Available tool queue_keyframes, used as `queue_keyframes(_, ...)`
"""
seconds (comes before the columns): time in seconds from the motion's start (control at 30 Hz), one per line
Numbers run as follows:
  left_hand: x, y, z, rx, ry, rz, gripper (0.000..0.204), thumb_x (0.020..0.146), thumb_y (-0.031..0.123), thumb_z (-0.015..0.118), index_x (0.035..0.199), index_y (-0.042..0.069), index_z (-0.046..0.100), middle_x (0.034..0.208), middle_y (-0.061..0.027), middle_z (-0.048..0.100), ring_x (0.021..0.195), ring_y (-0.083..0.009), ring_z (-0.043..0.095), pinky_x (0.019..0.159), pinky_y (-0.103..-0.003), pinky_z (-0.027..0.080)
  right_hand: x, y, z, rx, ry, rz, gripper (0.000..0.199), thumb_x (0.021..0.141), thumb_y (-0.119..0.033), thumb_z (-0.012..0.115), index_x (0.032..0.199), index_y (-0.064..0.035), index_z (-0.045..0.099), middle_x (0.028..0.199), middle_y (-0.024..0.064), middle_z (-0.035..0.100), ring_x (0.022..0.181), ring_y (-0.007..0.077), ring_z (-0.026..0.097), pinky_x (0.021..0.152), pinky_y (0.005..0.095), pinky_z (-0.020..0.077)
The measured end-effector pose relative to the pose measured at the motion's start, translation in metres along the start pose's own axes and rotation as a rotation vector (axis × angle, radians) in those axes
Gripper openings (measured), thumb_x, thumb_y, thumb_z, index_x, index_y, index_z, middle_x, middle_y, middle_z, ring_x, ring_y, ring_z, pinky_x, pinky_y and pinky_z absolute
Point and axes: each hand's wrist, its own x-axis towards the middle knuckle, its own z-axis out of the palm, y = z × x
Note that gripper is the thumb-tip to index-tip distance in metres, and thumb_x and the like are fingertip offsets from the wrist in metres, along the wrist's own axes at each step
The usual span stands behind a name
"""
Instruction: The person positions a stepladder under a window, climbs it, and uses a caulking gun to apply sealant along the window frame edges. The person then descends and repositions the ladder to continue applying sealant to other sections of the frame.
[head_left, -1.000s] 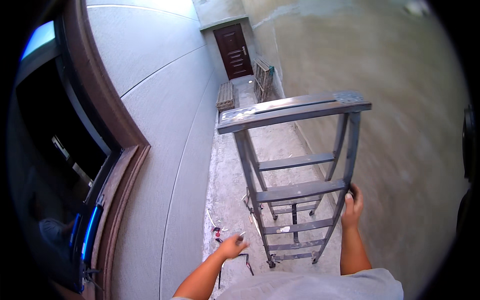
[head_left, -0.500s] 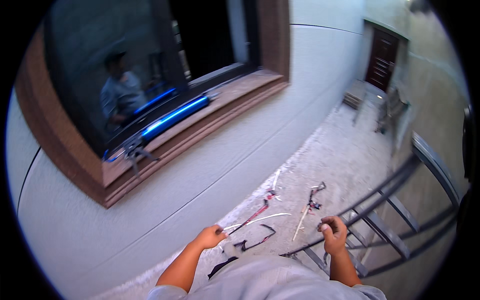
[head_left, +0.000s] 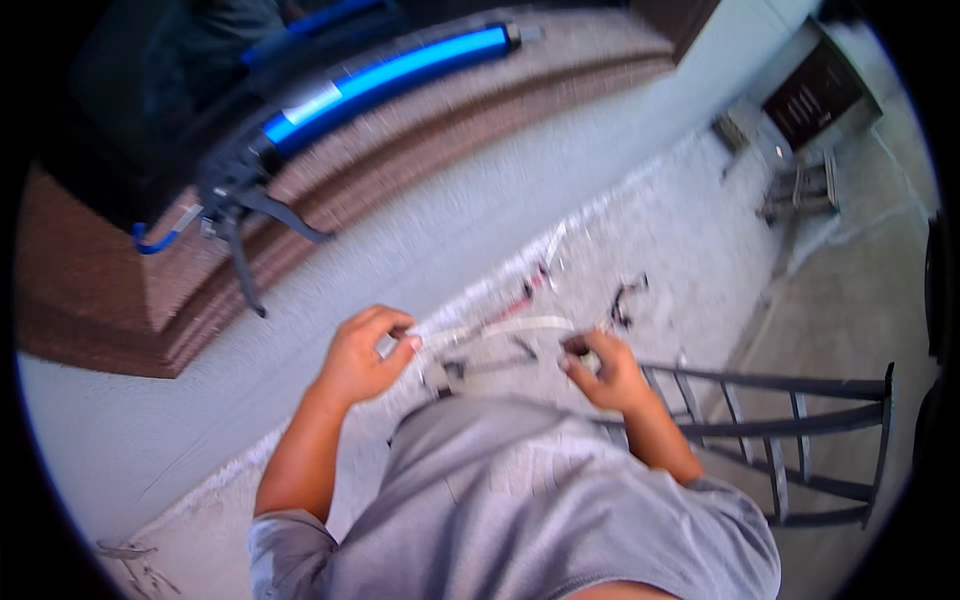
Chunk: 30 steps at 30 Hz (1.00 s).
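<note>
My left hand (head_left: pixel 365 352) hangs in front of my chest, thumb and forefinger slightly apart in a curve, with nothing visible between them. Opposite it, my right hand (head_left: pixel 605 372) has its fingers bent and its dark-stained tips a little apart; nothing can be made out in it. Below and between the hands, a thin whitish strip (head_left: pixel 535 323) appears to lie on the floor. Up on the window sill (head_left: pixel 330 215) rests a caulking gun (head_left: pixel 390 85) with a blue barrel, a black handle and trigger overhanging the sill's front edge. Motion blur softens fine details.
A dark metal ladder (head_left: pixel 790 425) is at the right. Thin red and black pieces (head_left: pixel 530 290) and a black bent piece (head_left: pixel 625 300) are scattered on the floor. Farther off, a wooden stand (head_left: pixel 800 190) is near a dark red door (head_left: pixel 810 100). Thin scraps (head_left: pixel 145 565) lie lower left.
My view has tilted down and come closer to the sill, so the caulking gun looks larger. Both hands sit higher in the picture, with their fingers slightly more apart.
</note>
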Motion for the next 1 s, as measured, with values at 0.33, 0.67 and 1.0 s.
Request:
queue_keyframes(0.33, -0.125, -0.212, 0.144, 0.054, -0.238, -0.674, 0.037, 0.09, 0.032, 0.074, 0.108, 0.0, 0.071, 0.097, -0.0181, 0.074, 0.083, -0.0277, 0.072, 0.078, -0.041, 0.056, -0.034, 0.048, -0.027, -0.029, -0.179, 0.187, 0.024, 0.089, -0.015, 0.075, 0.104, 0.0018, 0.069, 0.093, 0.0171, 0.071, 0.087, 0.0307, 0.071, 0.075, 0.0381, 0.0557)
queue_keyframes(0.67, -0.259, -0.23, 0.164, -0.134, -0.26, -1.521, 0.035, 0.092, 0.033, 0.069, 0.096, -0.002, 0.069, 0.083, -0.0134, 0.07, 0.064, -0.0239, 0.068, 0.052, -0.036, 0.051, -0.069, 0.077, -0.065, -0.005, -0.068, 0.35, 0.026, 0.092, -0.019, 0.072, 0.108, 0.0022, 0.07, 0.099, 0.0157, 0.074, 0.09, 0.0273, 0.071, 0.073, 0.0374, 0.0549)
queue_keyframes(1.0, -0.153, -0.22, 0.197, -0.247, -0.197, -1.253, 0.028, 0.092, 0.025, 0.07, 0.1, -0.001, 0.066, 0.084, -0.0095, 0.068, 0.065, -0.0195, 0.067, 0.051, -0.031, 0.048, -0.106, 0.1, -0.06, 0.075, -0.025, 0.407, 0.026, 0.091, -0.019, 0.073, 0.106, 0.0021, 0.069, 0.094, 0.0165, 0.071, 0.084, 0.0272, 0.07, 0.078, 0.0371, 0.0553)
